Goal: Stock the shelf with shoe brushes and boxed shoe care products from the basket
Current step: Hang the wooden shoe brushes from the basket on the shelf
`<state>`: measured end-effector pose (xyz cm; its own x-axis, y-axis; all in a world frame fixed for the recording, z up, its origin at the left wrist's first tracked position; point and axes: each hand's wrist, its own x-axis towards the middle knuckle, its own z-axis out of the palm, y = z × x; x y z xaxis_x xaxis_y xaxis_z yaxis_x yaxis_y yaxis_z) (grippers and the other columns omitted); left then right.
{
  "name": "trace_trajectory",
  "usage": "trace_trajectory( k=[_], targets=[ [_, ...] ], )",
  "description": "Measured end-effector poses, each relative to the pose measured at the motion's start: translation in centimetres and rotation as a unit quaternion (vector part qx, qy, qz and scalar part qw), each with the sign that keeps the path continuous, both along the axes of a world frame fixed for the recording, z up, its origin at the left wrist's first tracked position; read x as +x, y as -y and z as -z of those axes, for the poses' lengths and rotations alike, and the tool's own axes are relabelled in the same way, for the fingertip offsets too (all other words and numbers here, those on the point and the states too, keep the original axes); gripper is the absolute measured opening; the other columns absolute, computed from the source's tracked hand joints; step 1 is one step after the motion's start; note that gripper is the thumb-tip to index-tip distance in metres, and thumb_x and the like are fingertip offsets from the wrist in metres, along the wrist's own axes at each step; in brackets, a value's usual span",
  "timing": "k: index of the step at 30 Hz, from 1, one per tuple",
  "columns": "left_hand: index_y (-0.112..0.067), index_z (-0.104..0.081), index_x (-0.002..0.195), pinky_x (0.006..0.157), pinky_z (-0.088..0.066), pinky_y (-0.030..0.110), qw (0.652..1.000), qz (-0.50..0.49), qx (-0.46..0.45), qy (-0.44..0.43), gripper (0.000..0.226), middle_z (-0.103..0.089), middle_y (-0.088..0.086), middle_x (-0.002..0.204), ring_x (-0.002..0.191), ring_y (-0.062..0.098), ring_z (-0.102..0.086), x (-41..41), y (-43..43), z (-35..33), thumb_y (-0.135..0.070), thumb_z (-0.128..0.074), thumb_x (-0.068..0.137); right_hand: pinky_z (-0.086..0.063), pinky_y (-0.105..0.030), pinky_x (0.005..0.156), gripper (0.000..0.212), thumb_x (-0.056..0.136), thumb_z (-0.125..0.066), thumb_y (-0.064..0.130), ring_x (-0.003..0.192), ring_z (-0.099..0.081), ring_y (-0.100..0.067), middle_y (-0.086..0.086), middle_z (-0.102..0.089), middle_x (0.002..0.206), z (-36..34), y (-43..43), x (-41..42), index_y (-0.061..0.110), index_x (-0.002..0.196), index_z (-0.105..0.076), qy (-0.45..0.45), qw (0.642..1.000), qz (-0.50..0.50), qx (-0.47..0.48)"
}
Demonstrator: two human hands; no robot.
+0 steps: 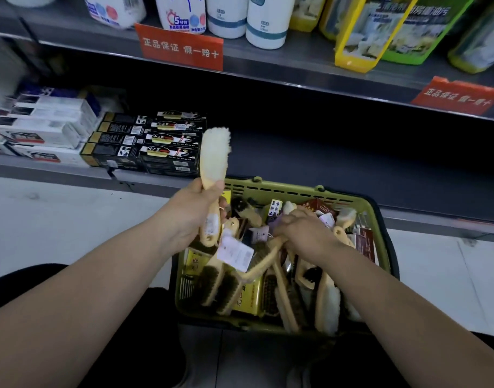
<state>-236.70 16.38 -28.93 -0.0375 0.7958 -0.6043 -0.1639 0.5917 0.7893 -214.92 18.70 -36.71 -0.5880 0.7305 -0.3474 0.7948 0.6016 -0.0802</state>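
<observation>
My left hand (194, 217) grips the wooden handle of a white-bristled shoe brush (215, 155), held upright above the left rim of the green basket (296, 191). Down inside the basket, my right hand (304, 233) is closed around the handle of a brown-bristled brush (261, 264) with a paper tag. The basket holds several more wooden brushes, yellow boxes (250, 299) and dark red boxes (364, 242). Behind it runs the low dark shelf (324, 163), with black boxed shoe care products (147, 142) stacked at its left.
White boxes (41, 127) are stacked at the far left of the low shelf. The shelf above carries white bottles (265, 21), yellow and green refill pouches (380, 29) and red price signs (181, 47). The basket stands on a pale tiled floor between my knees.
</observation>
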Motion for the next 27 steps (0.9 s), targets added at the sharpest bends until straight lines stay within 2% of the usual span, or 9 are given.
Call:
trace_trajectory(
  k=[4,6,9,11,13,16,18,22,27],
  targets=[
    [-0.006,-0.047,0.130,0.060,-0.044,0.019,0.999,0.046,-0.007,-0.009,0.034,-0.055,0.002,0.076,0.068,0.011,-0.049,-0.4,0.4,0.3,-0.002,-0.042,0.096,-0.023,-0.025,0.098,0.023,0.085,-0.060,0.026,0.108,-0.048,-0.016,0.010,-0.059,0.110,-2.5,-0.1,1.1,0.028,0.107,-0.062,-0.034,0.999,0.013,0.023],
    [-0.001,-0.049,0.127,0.067,-0.044,0.022,0.999,0.046,-0.005,0.000,0.032,-0.061,0.002,0.083,0.074,0.011,-0.052,-0.6,0.5,0.4,-0.002,-0.043,0.096,-0.035,-0.027,0.078,0.007,0.087,-0.060,0.034,0.091,-0.052,-0.015,0.013,-0.057,0.089,-4.4,0.3,1.6,0.031,0.092,-0.056,-0.064,0.997,0.053,0.003],
    [0.001,-0.053,0.123,0.077,-0.050,0.030,1.000,0.025,-0.004,0.018,0.029,-0.067,0.003,0.090,0.082,0.012,-0.059,-0.7,0.4,0.4,-0.007,-0.044,0.096,-0.034,-0.027,0.050,0.021,0.092,-0.051,0.044,0.061,-0.052,-0.013,0.010,-0.053,0.065,-6.8,1.7,2.0,0.032,0.077,-0.042,-0.120,0.980,0.145,-0.065],
    [0.000,-0.053,0.122,0.082,-0.051,0.036,1.000,-0.006,-0.008,0.026,0.029,-0.068,0.005,0.092,0.083,0.015,-0.063,-0.8,0.2,0.5,-0.011,-0.044,0.097,-0.041,-0.031,0.053,0.023,0.095,-0.044,0.041,0.060,-0.056,-0.015,0.005,-0.057,0.067,-7.6,2.5,1.8,0.028,0.078,-0.048,-0.183,0.952,0.218,-0.110],
    [-0.003,-0.052,0.120,0.072,-0.053,0.034,0.999,-0.028,-0.013,0.027,0.026,-0.068,0.007,0.087,0.076,0.016,-0.063,-0.8,0.1,0.5,-0.014,-0.042,0.098,-0.047,-0.029,0.058,0.026,0.099,-0.039,0.034,0.065,-0.057,-0.018,-0.001,-0.058,0.073,-7.9,3.3,1.0,0.019,0.090,-0.058,-0.276,0.882,0.326,-0.200],
    [-0.006,-0.048,0.122,0.058,-0.055,0.029,0.998,-0.043,-0.024,0.026,0.025,-0.066,0.009,0.082,0.068,0.017,-0.062,-0.6,0.2,0.7,-0.014,-0.041,0.099,-0.047,-0.023,0.057,0.027,0.100,-0.036,0.018,0.064,-0.052,-0.015,-0.004,-0.055,0.075,-8.0,4.4,-0.8,0.009,0.105,-0.061,-0.412,0.714,0.457,-0.334],
    [-0.006,-0.043,0.126,0.059,-0.054,0.031,0.998,-0.037,-0.037,0.019,0.028,-0.063,0.010,0.082,0.067,0.018,-0.059,-0.2,0.5,1.1,-0.013,-0.041,0.099,-0.046,-0.023,0.057,0.021,0.098,-0.040,0.014,0.060,-0.051,-0.011,-0.001,-0.055,0.071,-7.7,5.2,-1.9,0.011,0.099,-0.061,-0.455,0.652,0.481,-0.368],
    [-0.010,-0.043,0.124,0.059,-0.053,0.030,0.997,-0.001,-0.074,0.030,0.025,-0.063,0.009,0.084,0.072,0.018,-0.060,1.2,1.4,1.9,-0.011,-0.039,0.099,-0.044,-0.019,0.060,0.020,0.097,-0.047,0.018,0.060,-0.052,-0.003,0.008,-0.056,0.068,-6.3,6.3,-3.8,0.036,0.093,-0.056,-0.476,0.656,0.465,-0.357],
    [-0.010,-0.044,0.119,0.062,-0.050,0.031,0.996,0.018,-0.081,0.034,0.021,-0.063,0.009,0.084,0.072,0.017,-0.060,2.0,1.1,2.3,-0.006,-0.037,0.099,-0.043,-0.025,0.064,0.023,0.094,-0.052,0.019,0.065,-0.051,-0.007,0.007,-0.056,0.077,-4.7,7.0,-5.1,0.021,0.117,-0.051,-0.463,0.679,0.487,-0.295]
  ],
)
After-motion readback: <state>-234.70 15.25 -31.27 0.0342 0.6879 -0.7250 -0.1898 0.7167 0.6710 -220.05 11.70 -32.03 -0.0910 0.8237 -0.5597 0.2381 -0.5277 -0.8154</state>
